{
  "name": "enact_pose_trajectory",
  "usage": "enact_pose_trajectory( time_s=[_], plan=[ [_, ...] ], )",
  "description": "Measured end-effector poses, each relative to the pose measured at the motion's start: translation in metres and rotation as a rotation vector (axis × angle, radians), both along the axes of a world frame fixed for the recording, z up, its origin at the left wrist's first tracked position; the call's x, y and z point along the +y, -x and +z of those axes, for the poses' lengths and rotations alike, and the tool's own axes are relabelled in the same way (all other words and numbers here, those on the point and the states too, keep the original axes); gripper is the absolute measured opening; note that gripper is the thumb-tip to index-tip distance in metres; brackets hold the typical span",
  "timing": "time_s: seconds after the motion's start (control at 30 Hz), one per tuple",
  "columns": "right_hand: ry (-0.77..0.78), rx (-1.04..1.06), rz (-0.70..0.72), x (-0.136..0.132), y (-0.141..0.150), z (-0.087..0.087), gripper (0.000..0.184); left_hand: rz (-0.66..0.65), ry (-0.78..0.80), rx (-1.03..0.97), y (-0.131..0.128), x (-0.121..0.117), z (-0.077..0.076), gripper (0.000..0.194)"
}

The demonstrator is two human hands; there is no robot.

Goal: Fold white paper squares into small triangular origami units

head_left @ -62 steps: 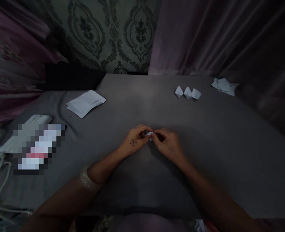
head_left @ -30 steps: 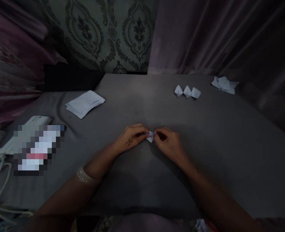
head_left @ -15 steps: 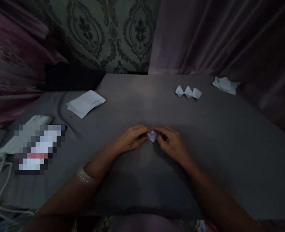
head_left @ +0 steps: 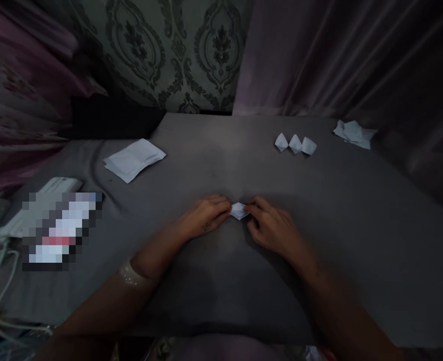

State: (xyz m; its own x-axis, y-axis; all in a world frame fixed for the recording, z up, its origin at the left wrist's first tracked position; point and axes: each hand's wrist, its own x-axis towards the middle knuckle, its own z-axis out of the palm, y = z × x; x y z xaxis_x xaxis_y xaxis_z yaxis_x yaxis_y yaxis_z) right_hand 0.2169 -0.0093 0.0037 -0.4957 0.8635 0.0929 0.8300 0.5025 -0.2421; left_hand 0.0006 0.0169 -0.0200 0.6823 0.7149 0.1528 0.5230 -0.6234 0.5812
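Note:
Between my hands, low over the middle of the grey cloth, is a small piece of folded white paper (head_left: 238,210), diamond-shaped and pointed at its sides. My left hand (head_left: 209,215) pinches its left corner between thumb and fingers. From the other side, my right hand (head_left: 272,223) has its index finger on the right corner; its thumb sits lower and the other fingers are curled. Three small folded paper shapes (head_left: 295,144) stand in a row beyond my right hand.
A stack of white paper sheets (head_left: 134,159) lies at the back left. Crumpled white paper (head_left: 354,134) is at the far right. On the left are a white device (head_left: 61,184), a blurred-out phone-like object (head_left: 61,228) and white cables (head_left: 3,281). Dark folded fabric (head_left: 112,119) lies behind.
My right hand has shifted slightly right, its thumb coming away from the paper. The folded paper now looks wider and flatter. My left hand stays at its left corner.

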Motion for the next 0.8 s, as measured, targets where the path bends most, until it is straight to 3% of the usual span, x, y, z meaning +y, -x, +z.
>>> enact_pose_trajectory(
  time_s=[0.17, 0.43, 0.57, 0.8],
  plan=[
    [-0.012, -0.063, 0.036, 0.000, 0.003, -0.002, 0.029, -0.013, -0.005, 0.003, -0.003, 0.000, -0.001, 0.022],
    [0.054, -0.035, -0.002, 0.005, -0.001, -0.003, 0.019, 0.094, 0.077, -0.097, -0.001, 0.003, -0.005, 0.020],
    [0.102, 0.048, -0.028, 0.008, -0.004, -0.008, 0.018, 0.253, 0.263, -0.182, -0.003, 0.000, -0.002, 0.014],
    [0.207, 0.363, -0.068, 0.012, -0.008, -0.006, 0.019, 0.383, 0.718, -0.595, -0.010, -0.004, -0.003, 0.020]
  ],
)
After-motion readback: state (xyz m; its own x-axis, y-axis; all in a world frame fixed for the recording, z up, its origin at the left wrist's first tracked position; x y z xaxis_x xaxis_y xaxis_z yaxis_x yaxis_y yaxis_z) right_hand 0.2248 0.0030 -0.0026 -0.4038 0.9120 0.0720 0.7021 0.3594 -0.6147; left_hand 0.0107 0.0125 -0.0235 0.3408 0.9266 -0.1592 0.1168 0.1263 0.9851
